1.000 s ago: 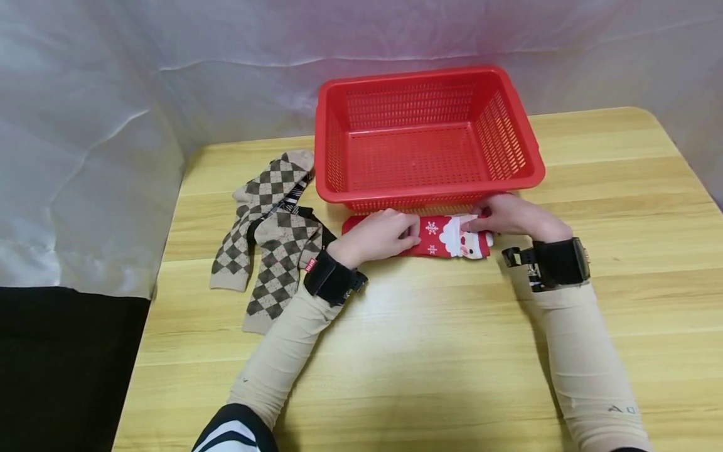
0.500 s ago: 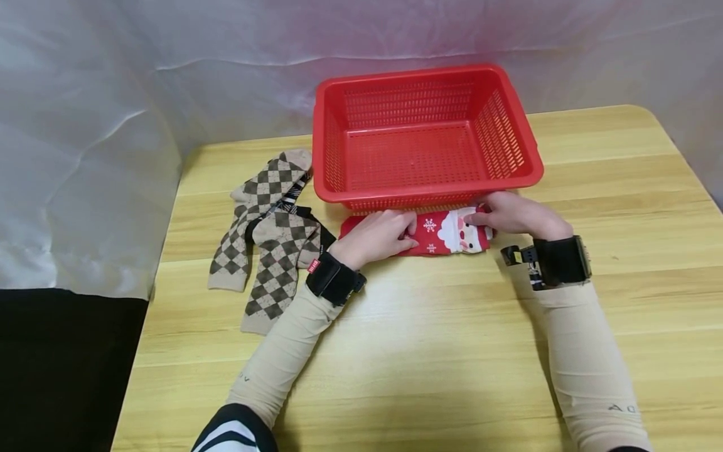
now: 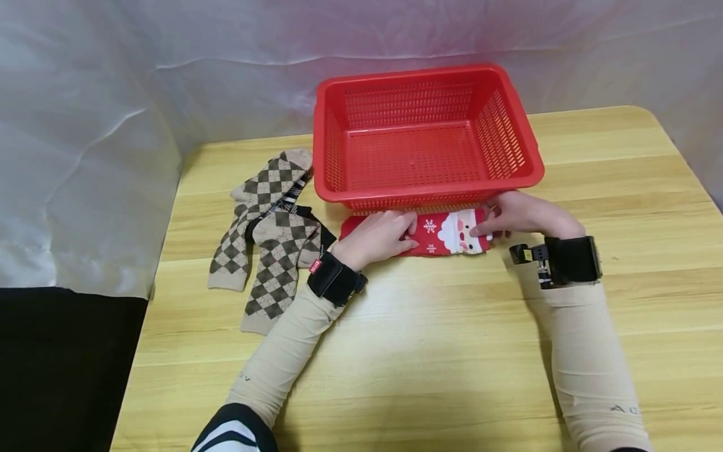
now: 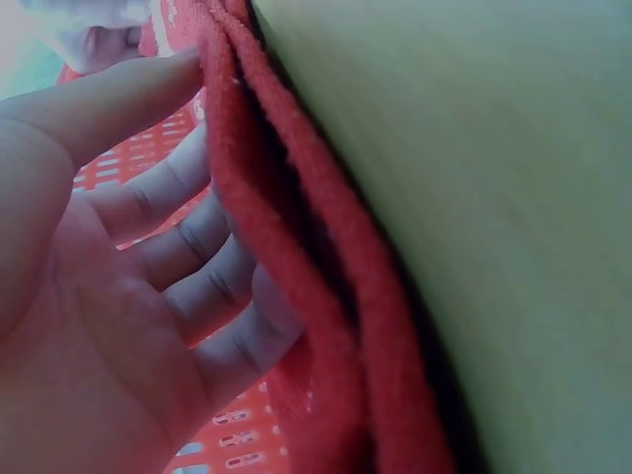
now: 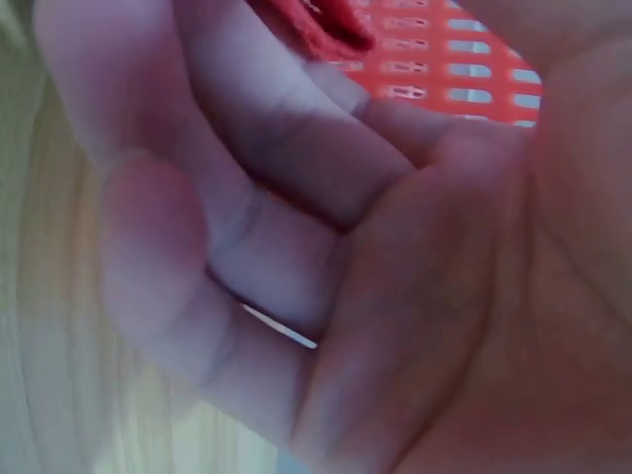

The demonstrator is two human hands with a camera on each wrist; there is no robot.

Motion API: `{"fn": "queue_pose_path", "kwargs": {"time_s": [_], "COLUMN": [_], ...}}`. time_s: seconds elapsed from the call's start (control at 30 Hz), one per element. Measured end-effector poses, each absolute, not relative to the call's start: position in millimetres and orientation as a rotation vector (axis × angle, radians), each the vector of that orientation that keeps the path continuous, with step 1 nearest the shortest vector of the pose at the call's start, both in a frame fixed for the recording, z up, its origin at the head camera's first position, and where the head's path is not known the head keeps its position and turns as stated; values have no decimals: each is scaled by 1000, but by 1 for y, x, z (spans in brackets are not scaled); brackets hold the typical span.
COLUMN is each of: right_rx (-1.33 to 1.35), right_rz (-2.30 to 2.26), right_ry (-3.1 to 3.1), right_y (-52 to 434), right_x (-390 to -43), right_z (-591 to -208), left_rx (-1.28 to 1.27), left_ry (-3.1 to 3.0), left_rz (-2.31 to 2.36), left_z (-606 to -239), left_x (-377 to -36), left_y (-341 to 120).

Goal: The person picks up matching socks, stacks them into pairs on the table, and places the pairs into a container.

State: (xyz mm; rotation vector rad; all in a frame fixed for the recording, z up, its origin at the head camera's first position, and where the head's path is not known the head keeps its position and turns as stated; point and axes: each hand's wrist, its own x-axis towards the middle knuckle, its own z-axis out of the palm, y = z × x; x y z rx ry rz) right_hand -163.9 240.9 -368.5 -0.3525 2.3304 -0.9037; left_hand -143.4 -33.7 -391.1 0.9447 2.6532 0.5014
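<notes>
No writing is readable on the Santa sock [image 3: 446, 233]; it lies lengthwise along the red basket's [image 3: 339, 157] front wall. The left hand [image 3: 377, 235] presses it flat-fingered, and the right hand [image 3: 522, 215] pinches its cuff end.

We saw a red Santa sock [image 3: 446, 233] lying flat on the wooden table [image 3: 429, 351], just in front of the red basket [image 3: 423, 135]. The left hand [image 3: 375, 236] pressed down on its left part, fingers fairly straight. The right hand [image 3: 522, 215] touched the sock's right end, thumb on the white cuff. A pair of argyle socks [image 3: 268, 235] lay to the left, apart.
</notes>
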Motion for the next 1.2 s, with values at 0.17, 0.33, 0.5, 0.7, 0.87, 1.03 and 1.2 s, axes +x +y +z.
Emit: {"fn": "queue_pose_path", "kwargs": {"time_s": [0.17,0.33,0.5,0.7,0.87,1.03,1.2], "right_rx": [-297,-255,-312,-372,-374,-291,-242], "right_rz": [-845,-811,-806,-728,-741,-715,-634], "right_ry": [2285,2306,2359,2464,2473,2313,2189], "right_y": [241,239,235,237,239,243,243], "right_x": [-165,-165,-166,-167,-168,-167,-166], "right_z": [-368,-369,-373,-375,-373,-368,-365], "left_rx": [936,924,915,904,891,876,874], "left_ry": [2654,2652,2649,2635,2623,2612,2606], "left_rz": [497,505,511,522,522,529,534], "left_z": [-391,-392,-392,-391,-391,-390,-390], "left_x": [-143,-143,-143,-143,-143,-143,-143], "left_y": [-33,-34,-34,-33,-32,-32,-33]}}
